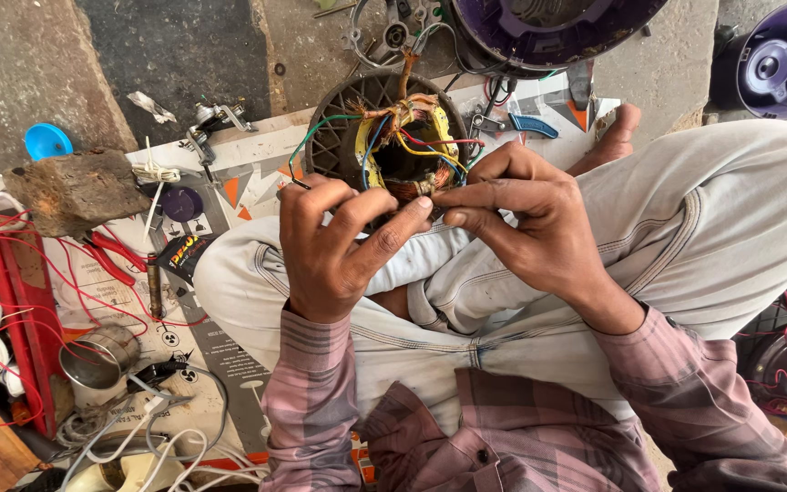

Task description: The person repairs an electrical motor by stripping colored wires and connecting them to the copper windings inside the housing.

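A round fan motor stator (393, 137) with copper windings and yellow, blue, red and green wires rests against my knees. My left hand (334, 241) and my right hand (521, 219) meet at its near edge. Both pinch the windings and thin wire ends there between thumb and fingertips. I sit cross-legged in light trousers, and the stator's far half shows dark grille ribs.
Red-handled pliers (111, 255), a metal cup (93, 360), red wire tangles (11, 301) and a wooden block (75, 187) lie at the left on printed cardboard. A blue cap (47, 141) sits on the concrete. Purple fan housings (548, 27) (781, 59) stand at the back.
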